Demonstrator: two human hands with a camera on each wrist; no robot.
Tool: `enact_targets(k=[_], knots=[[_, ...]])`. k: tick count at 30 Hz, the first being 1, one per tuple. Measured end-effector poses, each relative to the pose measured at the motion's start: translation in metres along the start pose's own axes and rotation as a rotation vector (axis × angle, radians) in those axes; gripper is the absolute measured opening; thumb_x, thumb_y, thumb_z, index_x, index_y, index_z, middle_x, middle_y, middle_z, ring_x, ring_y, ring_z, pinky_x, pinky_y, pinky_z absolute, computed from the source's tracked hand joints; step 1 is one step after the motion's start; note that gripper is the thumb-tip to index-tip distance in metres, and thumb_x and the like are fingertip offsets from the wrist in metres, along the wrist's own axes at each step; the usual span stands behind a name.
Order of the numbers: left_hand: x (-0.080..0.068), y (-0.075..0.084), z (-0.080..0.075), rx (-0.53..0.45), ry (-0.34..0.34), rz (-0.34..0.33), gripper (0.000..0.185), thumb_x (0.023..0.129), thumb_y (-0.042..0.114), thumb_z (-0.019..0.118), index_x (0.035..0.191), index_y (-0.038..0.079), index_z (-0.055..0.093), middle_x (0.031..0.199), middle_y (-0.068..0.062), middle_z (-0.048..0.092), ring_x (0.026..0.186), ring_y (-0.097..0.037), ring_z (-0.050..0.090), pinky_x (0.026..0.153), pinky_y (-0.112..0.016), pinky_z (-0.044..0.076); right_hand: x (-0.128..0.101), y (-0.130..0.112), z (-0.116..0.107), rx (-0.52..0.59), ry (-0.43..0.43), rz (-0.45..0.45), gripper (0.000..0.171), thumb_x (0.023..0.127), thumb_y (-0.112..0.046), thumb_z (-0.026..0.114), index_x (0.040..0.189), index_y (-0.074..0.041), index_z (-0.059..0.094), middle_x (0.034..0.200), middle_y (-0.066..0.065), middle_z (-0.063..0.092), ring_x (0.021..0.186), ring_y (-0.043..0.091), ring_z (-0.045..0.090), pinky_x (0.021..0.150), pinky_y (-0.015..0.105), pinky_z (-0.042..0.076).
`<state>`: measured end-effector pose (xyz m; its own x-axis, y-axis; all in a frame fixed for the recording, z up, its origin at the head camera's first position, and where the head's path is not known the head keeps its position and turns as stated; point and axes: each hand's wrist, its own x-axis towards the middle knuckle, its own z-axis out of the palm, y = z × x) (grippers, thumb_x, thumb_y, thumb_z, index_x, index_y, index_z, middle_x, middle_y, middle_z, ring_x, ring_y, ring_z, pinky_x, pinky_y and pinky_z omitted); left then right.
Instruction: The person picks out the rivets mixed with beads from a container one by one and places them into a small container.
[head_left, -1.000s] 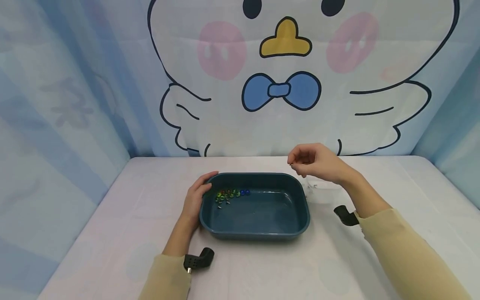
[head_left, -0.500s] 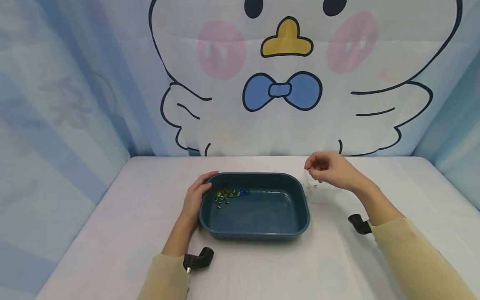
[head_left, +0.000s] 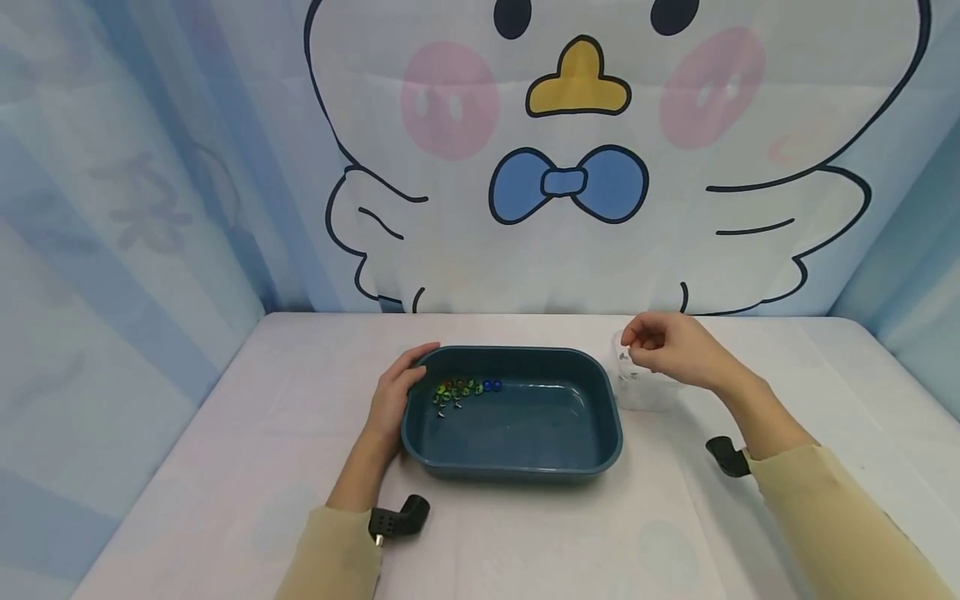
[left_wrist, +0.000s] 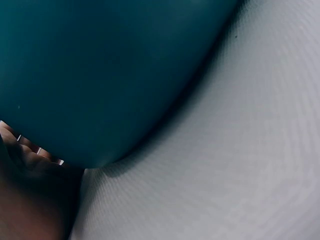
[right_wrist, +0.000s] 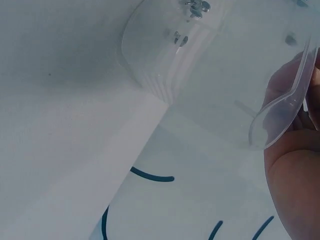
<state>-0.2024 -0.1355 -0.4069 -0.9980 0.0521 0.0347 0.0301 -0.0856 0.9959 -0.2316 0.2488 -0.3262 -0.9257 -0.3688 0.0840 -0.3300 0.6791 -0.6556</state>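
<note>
On the white-clothed table (head_left: 525, 533), the stiff blue tray (head_left: 517, 442) of small, roll-prone beads (head_left: 461, 388) is steadied at its near-left rim by the curled left hand (head_left: 393, 396), while a light clear spoon (right_wrist: 282, 107) is pinched by the right hand (head_left: 671, 350) over a clear cup (head_left: 637, 387).

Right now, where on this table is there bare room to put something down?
Bare cloth lies in front of the blue tray, between the two sleeves, and left of the left hand at the tray's rim. It is crowded right of the tray, where the right hand is at the clear container.
</note>
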Motion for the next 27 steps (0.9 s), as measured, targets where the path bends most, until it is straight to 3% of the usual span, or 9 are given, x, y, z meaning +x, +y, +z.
enact_targets(k=[11, 27], knots=[[-0.001, -0.001, 0.000, -0.004, -0.021, 0.026, 0.046, 0.103, 0.009, 0.037, 0.146, -0.002, 0.048, 0.151, -0.014, 0.046, 0.138, -0.027, 0.041, 0.116, -0.046, 0.029, 0.000, -0.007, -0.001, 0.002, 0.020, 0.005, 0.016, 0.094, -0.008, 0.064, 0.107, 0.001, 0.065, 0.088, 0.007, 0.062, 0.073, 0.022, 0.057, 0.060, 0.028, 0.051], [-0.002, -0.001, -0.001, 0.002, -0.017, 0.019, 0.045, 0.103, 0.010, 0.037, 0.145, 0.001, 0.050, 0.151, -0.013, 0.046, 0.138, -0.027, 0.041, 0.116, -0.046, 0.027, 0.010, -0.030, 0.000, 0.030, 0.033, -0.035, 0.016, 0.095, -0.010, 0.064, 0.108, -0.002, 0.065, 0.092, 0.009, 0.063, 0.078, 0.025, 0.058, 0.064, 0.030, 0.053]])
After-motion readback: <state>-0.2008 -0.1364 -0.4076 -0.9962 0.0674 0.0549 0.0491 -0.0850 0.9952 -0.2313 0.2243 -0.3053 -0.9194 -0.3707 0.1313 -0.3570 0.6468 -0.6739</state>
